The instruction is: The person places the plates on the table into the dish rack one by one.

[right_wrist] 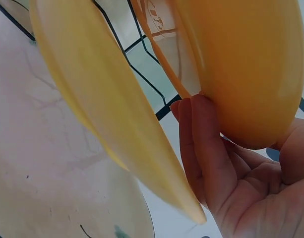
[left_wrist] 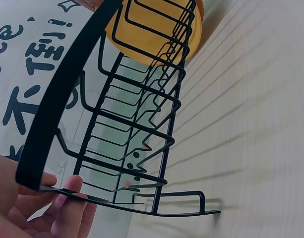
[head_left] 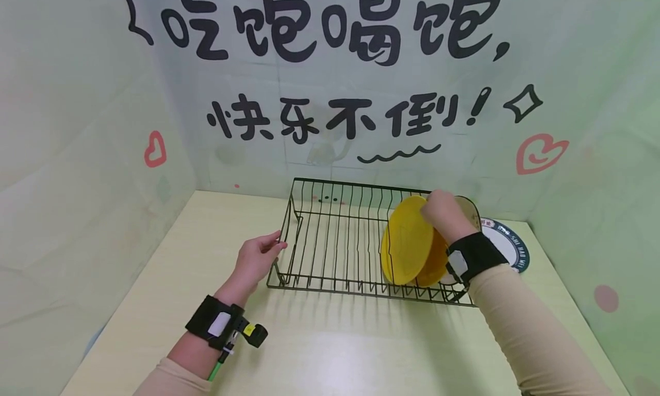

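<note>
A black wire dish rack (head_left: 335,287) stands on the table by the back wall. My left hand (head_left: 258,257) grips its left end; the left wrist view shows the fingers (left_wrist: 70,215) around the end wire. At the rack's right part, my right hand (head_left: 446,212) pinches the upper rim of a yellow plate (head_left: 409,241). In the right wrist view this plate (right_wrist: 251,64) sits between thumb and fingers. Beside it stands another yellow plate (right_wrist: 102,94), orange in the head view. Farther right leans a pale patterned plate (right_wrist: 72,173), mostly hidden by my hand in the head view.
A white plate with a dark blue lettered rim (head_left: 510,244) lies beyond the rack's right end, partly behind my right wrist. Printed cloth walls (head_left: 330,167) enclose the pale wooden table (head_left: 330,350) at the back and both sides.
</note>
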{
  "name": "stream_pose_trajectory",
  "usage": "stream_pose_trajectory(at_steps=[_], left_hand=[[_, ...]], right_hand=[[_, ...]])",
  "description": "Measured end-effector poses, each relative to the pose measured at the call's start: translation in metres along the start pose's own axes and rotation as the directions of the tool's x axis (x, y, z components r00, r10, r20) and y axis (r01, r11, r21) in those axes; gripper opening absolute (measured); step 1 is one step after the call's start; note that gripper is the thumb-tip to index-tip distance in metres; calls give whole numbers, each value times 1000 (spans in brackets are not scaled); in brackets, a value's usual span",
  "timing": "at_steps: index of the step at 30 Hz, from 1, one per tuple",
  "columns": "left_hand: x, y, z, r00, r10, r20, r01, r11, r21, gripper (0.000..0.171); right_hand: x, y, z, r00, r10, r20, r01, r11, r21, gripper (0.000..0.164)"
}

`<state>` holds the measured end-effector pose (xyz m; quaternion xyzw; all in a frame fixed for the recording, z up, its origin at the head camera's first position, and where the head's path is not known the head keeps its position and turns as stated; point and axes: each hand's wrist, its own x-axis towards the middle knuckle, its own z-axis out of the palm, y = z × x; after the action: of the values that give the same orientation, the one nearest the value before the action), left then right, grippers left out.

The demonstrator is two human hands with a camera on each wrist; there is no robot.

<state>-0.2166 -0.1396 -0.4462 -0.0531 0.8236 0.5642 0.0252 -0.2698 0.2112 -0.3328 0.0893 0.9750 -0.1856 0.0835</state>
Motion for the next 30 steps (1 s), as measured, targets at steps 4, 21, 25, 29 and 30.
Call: stream_pose_trajectory(at_steps=[4,21,25,29,30], left_hand=[[0,0,1,1000,5,2,-5,1000,-2,43],[0,-2,2,1000,8,11,-9,1000,4,43],[1,-1,1,1000,14,4,-14,1000,16,43],[1,-1,0,1000,17,0,-17,1000,19,43],[1,-1,-1,1000,17,1,-17,1000,16,43]], right_hand=[[-1,1,-1,1000,-6,6,6,1000,-12,22],[-15,15,-42,961,-18,-275,150,873,465,48],[-12,29,-54,929,129,-346,136,753,644,47],[-6,47,-63,896,267,-354,136,595,792,31],[-5,52,-64,888,295,-352,139,559,818,26]])
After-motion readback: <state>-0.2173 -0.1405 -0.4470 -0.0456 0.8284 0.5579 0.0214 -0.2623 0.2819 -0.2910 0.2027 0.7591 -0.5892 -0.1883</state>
